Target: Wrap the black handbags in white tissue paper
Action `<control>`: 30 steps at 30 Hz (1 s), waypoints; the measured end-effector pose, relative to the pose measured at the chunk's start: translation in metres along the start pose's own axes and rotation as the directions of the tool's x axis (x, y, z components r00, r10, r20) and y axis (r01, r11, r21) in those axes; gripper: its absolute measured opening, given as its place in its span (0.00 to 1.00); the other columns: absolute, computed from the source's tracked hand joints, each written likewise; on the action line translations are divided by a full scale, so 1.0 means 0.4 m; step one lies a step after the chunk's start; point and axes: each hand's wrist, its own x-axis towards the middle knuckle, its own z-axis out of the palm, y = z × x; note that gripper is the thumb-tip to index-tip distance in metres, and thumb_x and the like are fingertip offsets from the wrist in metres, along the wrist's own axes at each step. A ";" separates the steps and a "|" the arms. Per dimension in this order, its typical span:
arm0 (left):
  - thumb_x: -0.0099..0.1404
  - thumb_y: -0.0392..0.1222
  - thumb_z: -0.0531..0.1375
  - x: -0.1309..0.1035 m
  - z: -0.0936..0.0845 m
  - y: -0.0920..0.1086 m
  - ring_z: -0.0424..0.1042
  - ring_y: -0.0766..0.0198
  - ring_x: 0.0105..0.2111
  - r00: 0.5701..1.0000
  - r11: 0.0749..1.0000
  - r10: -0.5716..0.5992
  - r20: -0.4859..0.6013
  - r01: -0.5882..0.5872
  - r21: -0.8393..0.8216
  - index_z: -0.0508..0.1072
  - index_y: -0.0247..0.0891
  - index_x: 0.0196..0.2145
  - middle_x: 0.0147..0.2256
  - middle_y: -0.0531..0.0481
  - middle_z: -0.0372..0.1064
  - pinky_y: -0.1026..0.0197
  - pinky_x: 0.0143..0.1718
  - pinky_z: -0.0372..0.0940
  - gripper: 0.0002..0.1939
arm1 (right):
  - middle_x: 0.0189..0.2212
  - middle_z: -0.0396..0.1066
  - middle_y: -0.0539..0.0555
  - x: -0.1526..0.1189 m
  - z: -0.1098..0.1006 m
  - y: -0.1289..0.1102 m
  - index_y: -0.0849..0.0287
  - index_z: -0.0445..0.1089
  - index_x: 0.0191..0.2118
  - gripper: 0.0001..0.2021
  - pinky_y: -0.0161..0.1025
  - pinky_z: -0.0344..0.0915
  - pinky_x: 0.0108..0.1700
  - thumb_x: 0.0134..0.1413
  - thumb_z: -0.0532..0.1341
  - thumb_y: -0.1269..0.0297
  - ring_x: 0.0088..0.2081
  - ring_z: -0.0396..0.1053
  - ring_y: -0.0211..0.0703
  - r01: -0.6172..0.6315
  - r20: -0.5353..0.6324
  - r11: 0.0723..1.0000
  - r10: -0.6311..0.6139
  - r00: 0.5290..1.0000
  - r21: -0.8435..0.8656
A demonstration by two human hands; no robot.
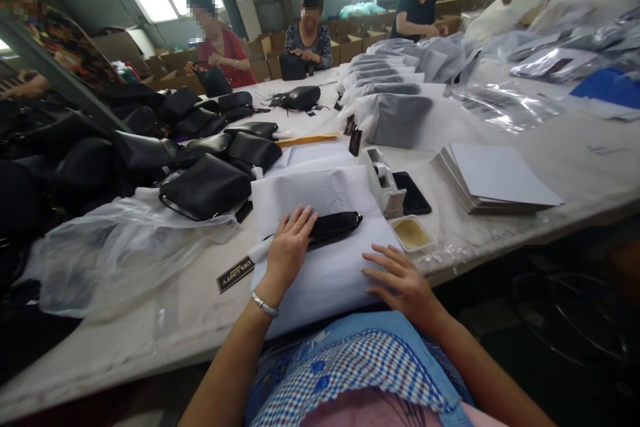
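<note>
A small black bag (336,227) lies on a stack of white tissue paper (320,287) at the table's near edge. My left hand (293,240) rests flat over the bag's left end, fingers extended. Over the right side of the paper, my right hand (397,277) has its fingers spread and nothing in it. A dark DELUXITY tag (236,274) is on the table left of the paper. Beyond the paper's right corner sit a tape dispenser (384,180) and a shallow dish (412,233) with yellowish contents.
Black bags (207,187) pile up at the left beside crumpled clear plastic (120,253). A dark phone (410,192) and stacked grey-white boards (500,177) lie at the right. Wrapped bags (400,119) stand in a row farther back. Several people are around the table.
</note>
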 end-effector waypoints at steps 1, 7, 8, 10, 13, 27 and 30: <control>0.68 0.32 0.55 0.006 0.002 -0.005 0.52 0.53 0.66 1.000 1.000 -0.004 -0.009 0.004 -0.008 0.60 0.39 0.64 0.66 0.46 0.55 0.44 0.65 0.53 0.28 | 0.57 0.69 0.56 -0.008 0.003 0.000 0.52 0.73 0.50 0.14 0.61 0.57 0.63 0.58 0.64 0.62 0.63 0.59 0.55 0.014 0.026 1.000 -0.013 1.000 -0.011; 0.67 0.31 0.55 0.006 0.008 -0.003 0.54 0.53 0.66 0.999 0.999 -0.012 -0.033 0.010 -0.052 0.62 0.39 0.63 0.64 0.45 0.58 0.44 0.65 0.53 0.26 | 0.51 0.74 0.55 -0.007 0.035 -0.001 0.53 0.73 0.50 0.12 0.57 0.58 0.63 0.60 0.63 0.64 0.58 0.66 0.49 0.036 0.034 0.999 -0.035 0.999 -0.027; 0.67 0.31 0.55 0.004 0.007 -0.001 0.55 0.53 0.66 0.999 0.998 -0.014 -0.035 0.012 -0.061 0.62 0.39 0.63 0.64 0.45 0.58 0.43 0.65 0.53 0.26 | 0.49 0.76 0.54 -0.003 0.041 -0.002 0.53 0.74 0.48 0.10 0.55 0.59 0.63 0.61 0.62 0.64 0.56 0.68 0.47 0.030 0.014 0.999 -0.030 0.999 -0.018; 0.67 0.31 0.55 0.002 0.005 0.001 0.55 0.53 0.65 0.999 0.997 -0.020 -0.040 0.017 -0.079 0.63 0.40 0.62 0.64 0.45 0.59 0.42 0.65 0.54 0.27 | 0.45 0.78 0.52 0.006 0.048 -0.003 0.52 0.76 0.44 0.07 0.52 0.62 0.60 0.61 0.62 0.65 0.52 0.71 0.45 0.021 -0.022 1.000 -0.021 1.000 0.001; 0.67 0.31 0.56 0.003 0.002 0.000 0.55 0.54 0.65 0.999 0.995 -0.028 -0.034 0.025 -0.101 0.63 0.41 0.62 0.64 0.45 0.60 0.42 0.64 0.55 0.27 | 0.41 0.79 0.50 0.022 0.048 -0.005 0.52 0.76 0.40 0.06 0.50 0.63 0.59 0.62 0.61 0.66 0.48 0.73 0.42 0.018 -0.026 0.999 -0.017 1.000 0.039; 0.69 0.43 0.58 0.015 -0.041 -0.008 0.55 0.53 0.66 0.996 0.982 -0.028 0.084 0.043 -0.184 0.65 0.41 0.61 0.65 0.46 0.58 0.44 0.65 0.53 0.24 | 0.39 0.79 0.50 0.104 -0.009 -0.045 0.53 0.78 0.36 0.06 0.51 0.62 0.58 0.60 0.62 0.66 0.41 0.75 0.44 -0.257 0.204 0.956 0.227 0.952 0.139; 0.69 0.47 0.58 0.018 -0.047 -0.008 0.54 0.52 0.66 0.994 0.976 -0.025 0.109 0.048 -0.214 0.65 0.42 0.60 0.65 0.45 0.58 0.43 0.66 0.52 0.24 | 0.38 0.80 0.50 0.117 -0.013 -0.050 0.53 0.77 0.36 0.06 0.50 0.65 0.56 0.60 0.62 0.65 0.42 0.75 0.45 -0.321 0.157 0.934 0.297 0.942 0.158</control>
